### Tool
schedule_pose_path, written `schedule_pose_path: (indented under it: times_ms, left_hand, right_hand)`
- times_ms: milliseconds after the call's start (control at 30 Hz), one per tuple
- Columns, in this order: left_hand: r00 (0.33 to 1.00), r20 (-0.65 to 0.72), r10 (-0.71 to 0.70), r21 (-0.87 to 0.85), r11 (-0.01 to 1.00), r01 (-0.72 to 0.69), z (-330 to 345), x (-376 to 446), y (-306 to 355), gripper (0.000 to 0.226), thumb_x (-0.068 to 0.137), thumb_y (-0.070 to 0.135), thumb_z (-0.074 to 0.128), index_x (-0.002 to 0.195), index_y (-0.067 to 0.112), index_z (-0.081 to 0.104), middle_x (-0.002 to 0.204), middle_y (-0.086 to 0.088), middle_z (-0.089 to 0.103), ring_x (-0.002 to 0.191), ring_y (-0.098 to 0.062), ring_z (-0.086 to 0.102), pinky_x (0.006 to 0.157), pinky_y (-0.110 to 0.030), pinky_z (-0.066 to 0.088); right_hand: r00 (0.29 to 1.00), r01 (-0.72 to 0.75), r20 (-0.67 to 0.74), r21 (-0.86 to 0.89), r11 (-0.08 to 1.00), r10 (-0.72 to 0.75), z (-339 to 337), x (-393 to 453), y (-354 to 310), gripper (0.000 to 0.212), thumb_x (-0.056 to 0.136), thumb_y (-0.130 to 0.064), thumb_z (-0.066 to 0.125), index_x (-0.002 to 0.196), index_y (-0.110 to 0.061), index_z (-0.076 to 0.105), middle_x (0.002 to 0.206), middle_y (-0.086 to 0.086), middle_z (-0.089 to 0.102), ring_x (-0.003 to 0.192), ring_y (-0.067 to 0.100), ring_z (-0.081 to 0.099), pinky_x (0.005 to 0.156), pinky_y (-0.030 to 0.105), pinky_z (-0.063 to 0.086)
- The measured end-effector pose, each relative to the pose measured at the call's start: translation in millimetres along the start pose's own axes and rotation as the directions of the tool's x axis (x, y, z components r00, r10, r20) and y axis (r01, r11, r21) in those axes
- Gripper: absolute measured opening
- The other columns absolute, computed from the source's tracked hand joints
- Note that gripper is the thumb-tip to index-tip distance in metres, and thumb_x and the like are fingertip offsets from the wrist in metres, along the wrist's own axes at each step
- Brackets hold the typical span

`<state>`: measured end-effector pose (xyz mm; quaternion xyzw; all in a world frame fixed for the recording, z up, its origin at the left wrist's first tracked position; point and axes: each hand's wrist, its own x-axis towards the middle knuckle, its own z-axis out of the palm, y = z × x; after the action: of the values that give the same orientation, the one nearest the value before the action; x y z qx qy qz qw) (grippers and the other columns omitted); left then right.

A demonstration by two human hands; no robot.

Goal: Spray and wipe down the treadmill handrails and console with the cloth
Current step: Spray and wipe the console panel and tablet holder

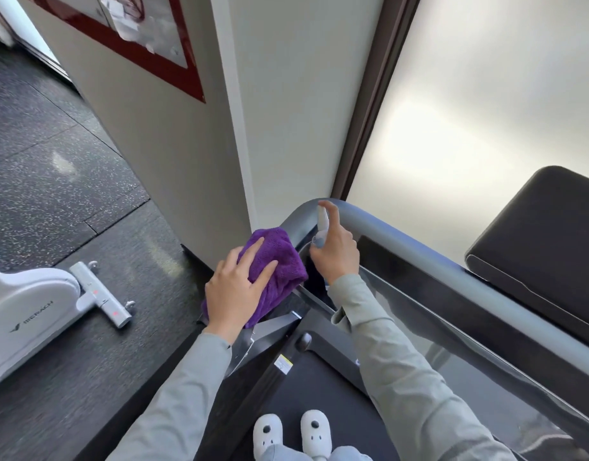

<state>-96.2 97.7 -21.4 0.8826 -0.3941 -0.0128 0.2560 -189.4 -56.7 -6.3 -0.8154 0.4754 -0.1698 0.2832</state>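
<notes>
Head view: a purple cloth (275,261) is pressed onto the left handrail (294,227) of the treadmill, just below the rail's front corner, by the left hand (236,287), whose fingers are seen spread flat over the fabric. A small pale spray bottle (322,224) is gripped by the right hand (336,254) just beside the cloth, at the same corner of the rail; the index finger is laid on the bottle's top and the other fingers are curled round its body. The front crossbar (419,241) is seen running to the right toward the dark console (539,234). A small label (281,363) is fixed at the belt's front left edge; its writing cannot be read. On the floor to the left, a white exercise machine (27,301) is marked "MERACH". White slippers (291,430) are planted on the treadmill belt (319,387).
</notes>
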Motion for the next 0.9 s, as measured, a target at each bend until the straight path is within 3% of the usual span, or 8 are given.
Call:
schedule_pose_path:
  times_ms: [367, 667, 733, 900]
  left_hand:
    - [1.0, -0.01, -0.005, -0.002, 1.0, 0.005, 0, -1, 0, 0.054, 0.088, 0.06, 0.046, 0.133, 0.031, 0.059, 0.118, 0.0, 0.063, 0.093, -0.027, 0.064, 0.062, -0.037, 0.05]
    - [1.0, -0.018, 0.0, -0.003, 1.0, -0.001, 1, -1, 1, 0.06, 0.087, 0.064, 0.041, 0.133, 0.031, 0.059, 0.117, -0.001, 0.063, 0.093, -0.028, 0.063, 0.06, -0.038, 0.05]
    - [1.0, -0.006, 0.0, -0.007, 1.0, 0.0, 1, -1, 0, 0.062, 0.085, 0.066, 0.041, 0.134, 0.032, 0.057, 0.118, -0.001, 0.062, 0.095, -0.028, 0.062, 0.062, -0.039, 0.052]
    - [0.999, -0.009, 0.048, -0.025, 0.999, -0.048, 2, -4, 2, 0.059, 0.087, 0.062, 0.047, 0.135, 0.03, 0.057, 0.122, -0.004, 0.061, 0.099, -0.03, 0.06, 0.068, -0.04, 0.052]
  right_hand:
    - [1.0, -0.022, -0.021, -0.018, 1.0, 0.022, 14, 4, 3, 0.074, 0.077, 0.001, 0.047, 0.136, -0.038, 0.029, 0.081, 0.003, 0.054, 0.07, 0.034, 0.055, 0.06, 0.036, 0.04]
    - [0.997, 0.035, -0.07, 0.108, 0.994, -0.028, -3, -7, 8, 0.067, 0.086, -0.011, 0.064, 0.143, -0.029, 0.033, 0.1, 0.008, 0.061, 0.086, 0.033, 0.058, 0.073, 0.038, 0.048]
    - [0.994, 0.048, -0.103, 0.154, 0.987, -0.032, -14, -16, 11, 0.069, 0.086, -0.014, 0.068, 0.144, -0.028, 0.033, 0.094, 0.007, 0.059, 0.085, 0.03, 0.055, 0.075, 0.036, 0.046]
    - [0.972, 0.08, -0.234, 0.264, 0.961, -0.017, -49, -55, 29, 0.073, 0.079, 0.002, 0.06, 0.142, -0.026, 0.036, 0.068, 0.003, 0.05, 0.063, 0.027, 0.048, 0.066, 0.03, 0.046]
